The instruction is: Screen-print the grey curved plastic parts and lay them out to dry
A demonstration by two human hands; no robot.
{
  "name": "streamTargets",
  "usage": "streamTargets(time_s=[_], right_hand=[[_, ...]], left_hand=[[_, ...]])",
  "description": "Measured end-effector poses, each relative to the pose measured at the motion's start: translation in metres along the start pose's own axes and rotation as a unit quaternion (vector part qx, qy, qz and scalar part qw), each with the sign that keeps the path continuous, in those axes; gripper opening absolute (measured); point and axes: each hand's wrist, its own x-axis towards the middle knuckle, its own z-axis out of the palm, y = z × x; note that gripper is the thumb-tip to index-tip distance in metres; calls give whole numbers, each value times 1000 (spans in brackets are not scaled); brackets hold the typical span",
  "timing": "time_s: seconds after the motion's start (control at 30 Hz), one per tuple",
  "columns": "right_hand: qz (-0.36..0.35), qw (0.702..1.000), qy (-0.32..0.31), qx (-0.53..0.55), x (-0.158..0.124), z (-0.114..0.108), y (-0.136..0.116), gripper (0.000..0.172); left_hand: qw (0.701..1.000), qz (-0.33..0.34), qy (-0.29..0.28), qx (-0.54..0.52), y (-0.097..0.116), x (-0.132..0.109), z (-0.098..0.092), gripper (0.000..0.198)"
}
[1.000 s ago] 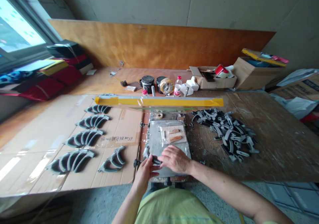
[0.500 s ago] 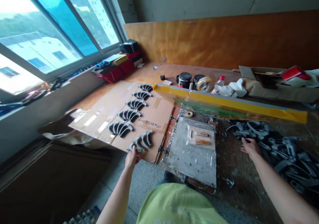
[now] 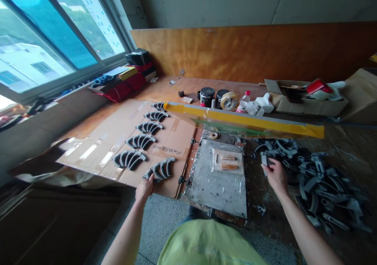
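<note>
My left hand (image 3: 144,188) rests at the near edge of the cardboard sheet (image 3: 97,139), fingers curled on the end of a grey curved part (image 3: 159,170) in the nearest group. My right hand (image 3: 275,174) is closed on a small grey part (image 3: 264,159) at the left edge of the heap of grey curved parts (image 3: 318,178). Between my hands lies a grey metal plate (image 3: 216,180) under clear film, with small orange pieces (image 3: 226,162) on it. Rows of grey curved parts (image 3: 141,141) lie fanned on the cardboard.
A long yellow-taped strip (image 3: 244,119) stands over the plate's far end. Behind it are black jars (image 3: 207,96), a tape roll (image 3: 229,101), a bottle (image 3: 243,102) and open cardboard boxes (image 3: 309,103). Windows and stacked fabric (image 3: 126,84) are at the left.
One second ago both hands held a part over the plate. My left hand carried it to the nearest group on the cardboard; my right hand went to the heap and closed on a part.
</note>
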Motion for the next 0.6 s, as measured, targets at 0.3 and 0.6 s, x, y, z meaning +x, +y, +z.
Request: streamTargets(time_s=[0.3,0.6], right_hand=[[-393,901,-165,-76,-47,47,-118,35],[-449,857,-187,-171,-53,58,-142,49]], left_hand=[[994,97,12,57,66,-21,-31,47],[827,420,-73,-366,264,-114,-42,56]])
